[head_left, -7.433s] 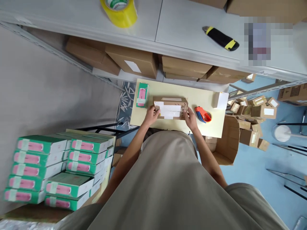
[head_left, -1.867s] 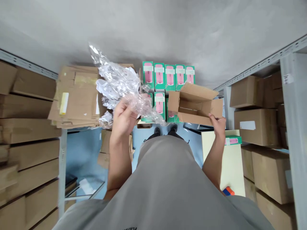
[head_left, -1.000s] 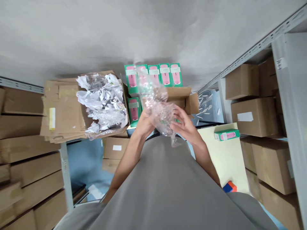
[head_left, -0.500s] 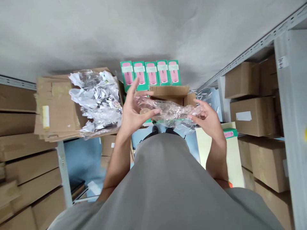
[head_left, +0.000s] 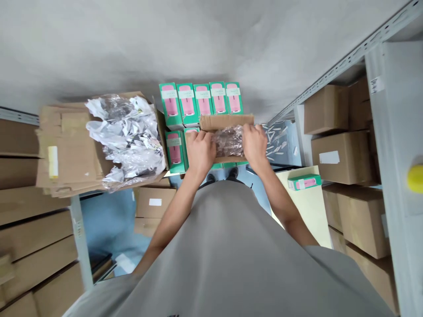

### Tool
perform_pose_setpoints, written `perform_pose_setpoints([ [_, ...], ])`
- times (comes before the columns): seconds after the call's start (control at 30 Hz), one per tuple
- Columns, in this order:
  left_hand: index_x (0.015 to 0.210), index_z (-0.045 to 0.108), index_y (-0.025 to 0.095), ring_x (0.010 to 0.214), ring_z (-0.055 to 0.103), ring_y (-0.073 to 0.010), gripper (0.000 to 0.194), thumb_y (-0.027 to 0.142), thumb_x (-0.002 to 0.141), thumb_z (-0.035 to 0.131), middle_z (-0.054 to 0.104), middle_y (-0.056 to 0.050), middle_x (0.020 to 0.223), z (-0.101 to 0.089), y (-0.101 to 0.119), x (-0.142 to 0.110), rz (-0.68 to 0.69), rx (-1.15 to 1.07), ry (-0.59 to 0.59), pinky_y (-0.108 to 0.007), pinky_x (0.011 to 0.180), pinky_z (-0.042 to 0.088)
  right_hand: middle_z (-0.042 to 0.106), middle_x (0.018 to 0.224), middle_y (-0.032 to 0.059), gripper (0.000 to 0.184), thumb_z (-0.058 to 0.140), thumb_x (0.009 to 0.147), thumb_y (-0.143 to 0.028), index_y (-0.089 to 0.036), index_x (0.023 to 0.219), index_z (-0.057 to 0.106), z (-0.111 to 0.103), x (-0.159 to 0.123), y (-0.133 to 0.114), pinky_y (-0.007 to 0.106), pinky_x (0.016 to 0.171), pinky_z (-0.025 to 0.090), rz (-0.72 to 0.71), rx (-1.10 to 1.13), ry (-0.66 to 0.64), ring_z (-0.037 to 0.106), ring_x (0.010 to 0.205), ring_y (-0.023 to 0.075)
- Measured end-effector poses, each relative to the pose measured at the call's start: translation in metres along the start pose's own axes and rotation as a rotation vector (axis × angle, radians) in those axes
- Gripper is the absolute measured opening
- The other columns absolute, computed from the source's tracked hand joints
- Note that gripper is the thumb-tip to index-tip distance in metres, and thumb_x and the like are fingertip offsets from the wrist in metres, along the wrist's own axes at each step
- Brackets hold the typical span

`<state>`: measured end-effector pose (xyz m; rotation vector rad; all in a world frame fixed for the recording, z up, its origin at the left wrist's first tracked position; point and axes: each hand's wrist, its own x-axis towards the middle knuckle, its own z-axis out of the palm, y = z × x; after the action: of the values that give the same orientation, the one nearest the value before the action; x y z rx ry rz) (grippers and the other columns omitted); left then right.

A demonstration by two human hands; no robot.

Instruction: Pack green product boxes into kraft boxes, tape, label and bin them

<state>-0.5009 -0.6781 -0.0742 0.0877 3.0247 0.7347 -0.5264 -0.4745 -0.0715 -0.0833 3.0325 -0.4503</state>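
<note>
An open cardboard box (head_left: 228, 122) stands in front of me with its back flap raised. Crumpled clear plastic film (head_left: 229, 141) fills its opening. At the film's left end is my left hand (head_left: 201, 152), fingers curled down over the left side of the box. My right hand (head_left: 255, 144) is closed at the film's right end, knuckles up. The fingertips of both hands are hidden. Green-and-pink product boxes (head_left: 202, 100) line up behind the cardboard box, and another green-and-pink box (head_left: 175, 152) stands left of my left hand.
To the left, a carton holds crumpled white paper and plastic (head_left: 130, 141), beside flattened cardboard (head_left: 72, 149). One product box (head_left: 304, 182) lies on a pale board (head_left: 310, 211) at right. Shelves with brown cartons (head_left: 343, 160) flank both sides. White strips (head_left: 276, 141) lie to the right.
Both hands have lowered the stretched plastic film into the open cardboard box and turned knuckles up. The film is now bunched between them inside the box opening.
</note>
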Motion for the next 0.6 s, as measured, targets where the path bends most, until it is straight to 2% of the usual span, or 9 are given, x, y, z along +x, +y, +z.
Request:
perform_pose_setpoints([
  [0.1,0.145,0.076,0.02,0.124,0.07,-0.0364,0.051,0.006,0.102,0.051,0.08,-0.017,0.124,0.003,-0.002,-0.001,0.07,0.023,-0.091,-0.051,0.112,0.056,0.078,0.121,0.0234,0.031,0.05,0.11,-0.006,-0.013,0.127,0.074,0.01,0.004,-0.003,0.049,0.106,0.057,0.017,-0.081,-0.142,0.063,0.129,0.0387],
  [0.17,0.142,0.079,0.021,0.122,0.072,-0.0343,0.054,0.002,0.101,0.048,0.079,-0.017,0.129,0.002,-0.003,-0.001,0.064,0.014,-0.154,-0.046,0.106,0.059,0.073,0.134,0.0236,0.029,0.061,0.109,-0.011,-0.012,0.136,0.071,0.004,-0.003,0.001,0.049,0.11,0.056,-0.013,-0.082,-0.185,0.063,0.133,0.0385],
  [0.23,0.132,0.082,0.019,0.118,0.075,-0.0337,0.049,0.003,0.103,0.046,0.078,-0.017,0.133,0.003,-0.004,0.001,0.03,0.033,-0.196,-0.045,0.102,0.061,0.068,0.144,0.0218,0.04,0.072,0.107,-0.018,-0.013,0.146,0.066,-0.005,-0.011,0.004,0.049,0.115,0.055,-0.086,-0.056,-0.209,0.065,0.134,0.0371],
  [0.3,0.125,0.082,0.015,0.115,0.076,-0.0348,0.041,0.006,0.103,0.049,0.075,-0.02,0.136,0.007,-0.003,0.004,0.014,0.071,-0.228,-0.047,0.1,0.062,0.067,0.146,0.0208,0.047,0.077,0.105,-0.019,-0.012,0.149,0.066,-0.007,-0.013,0.003,0.048,0.117,0.055,-0.161,-0.049,-0.278,0.066,0.134,0.0358],
  [0.37,0.122,0.081,0.011,0.114,0.076,-0.0366,0.034,0.008,0.1,0.055,0.072,-0.024,0.135,0.014,-0.001,0.008,0.025,0.089,-0.269,-0.048,0.102,0.062,0.069,0.144,0.0233,0.043,0.077,0.101,-0.011,-0.009,0.144,0.072,-0.003,-0.009,-0.001,0.047,0.117,0.055,-0.174,-0.08,-0.379,0.065,0.136,0.0368],
  [0.47,0.116,0.082,0.009,0.121,0.074,-0.0405,0.029,0.007,0.094,0.064,0.072,-0.026,0.128,0.019,-0.001,0.008,0.065,0.053,-0.322,-0.052,0.109,0.06,0.073,0.141,0.0284,0.034,0.072,0.097,0.0,-0.006,0.129,0.082,0.007,-0.001,-0.005,0.049,0.118,0.055,-0.107,-0.105,-0.48,0.063,0.139,0.0395],
  [0.53,0.12,0.082,0.012,0.129,0.07,-0.0426,0.029,0.011,0.097,0.065,0.073,-0.025,0.13,0.012,-0.007,0.002,0.104,-0.019,-0.276,-0.055,0.114,0.058,0.074,0.143,0.0268,0.032,0.068,0.1,-0.002,-0.009,0.126,0.085,0.006,-0.004,0.0,0.051,0.123,0.053,-0.127,-0.044,-0.414,0.062,0.141,0.0389],
  [0.6,0.131,0.079,0.018,0.137,0.067,-0.0426,0.032,0.018,0.102,0.066,0.074,-0.021,0.139,-0.001,-0.02,-0.007,0.118,-0.105,-0.149,-0.057,0.119,0.056,0.07,0.154,0.0219,0.034,0.067,0.105,-0.013,-0.014,0.135,0.083,0.002,-0.016,0.014,0.054,0.13,0.048,-0.155,0.076,-0.209,0.059,0.147,0.0371],
])
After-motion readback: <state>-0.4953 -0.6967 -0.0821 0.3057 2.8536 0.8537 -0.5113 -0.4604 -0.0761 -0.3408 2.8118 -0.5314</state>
